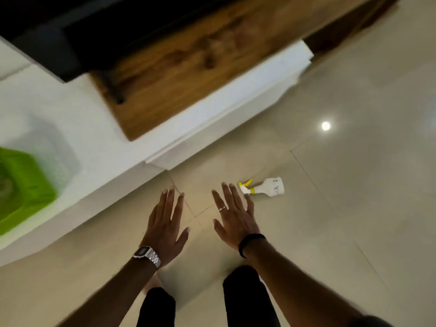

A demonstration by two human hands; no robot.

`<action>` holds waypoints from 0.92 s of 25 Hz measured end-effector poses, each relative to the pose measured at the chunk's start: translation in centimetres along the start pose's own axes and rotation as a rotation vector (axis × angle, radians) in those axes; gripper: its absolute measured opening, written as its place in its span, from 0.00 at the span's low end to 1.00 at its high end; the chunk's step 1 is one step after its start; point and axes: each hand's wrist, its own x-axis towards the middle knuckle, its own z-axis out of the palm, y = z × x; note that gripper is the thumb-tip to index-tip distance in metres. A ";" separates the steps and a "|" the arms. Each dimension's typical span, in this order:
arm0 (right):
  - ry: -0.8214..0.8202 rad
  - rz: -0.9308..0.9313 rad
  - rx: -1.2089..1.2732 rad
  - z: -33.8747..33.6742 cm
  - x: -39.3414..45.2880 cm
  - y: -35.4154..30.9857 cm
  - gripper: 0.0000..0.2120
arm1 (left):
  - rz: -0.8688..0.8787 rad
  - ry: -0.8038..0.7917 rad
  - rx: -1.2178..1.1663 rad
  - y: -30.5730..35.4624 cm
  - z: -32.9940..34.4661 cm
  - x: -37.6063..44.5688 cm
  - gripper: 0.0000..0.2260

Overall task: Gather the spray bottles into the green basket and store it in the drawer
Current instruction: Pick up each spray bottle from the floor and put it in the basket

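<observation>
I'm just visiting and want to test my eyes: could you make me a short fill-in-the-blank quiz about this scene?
1. The white spray bottle lies on its side on the ____.
2. The basket on the white counter is ____ in colour.
3. The left hand has a silver ____ at its wrist.
4. Both the left hand and the right hand hold ____.

Missing words: floor; green; watch; nothing

No text, brand or number can be read anywhere. The white spray bottle (269, 187) lying on the floor carries small dark marks on its body, too small and blurred to read. The face of the wristwatch (143, 250) on the left wrist is dark, with no digits legible.
</observation>
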 end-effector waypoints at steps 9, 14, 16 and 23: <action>-0.125 0.216 -0.131 12.8 3.0 27.3 0.42 | -0.073 -0.224 -0.133 20.0 20.5 17.9 0.42; -0.166 0.107 -0.208 19.7 9.2 32.4 0.51 | -0.030 -0.327 -0.161 23.0 29.0 22.2 0.34; -0.136 0.080 -0.271 21.9 11.5 33.2 0.53 | -0.066 -0.362 -0.167 22.4 30.9 23.1 0.32; -0.186 0.462 0.175 22.7 6.3 31.7 0.41 | -0.479 -0.445 -0.358 23.9 31.5 21.5 0.35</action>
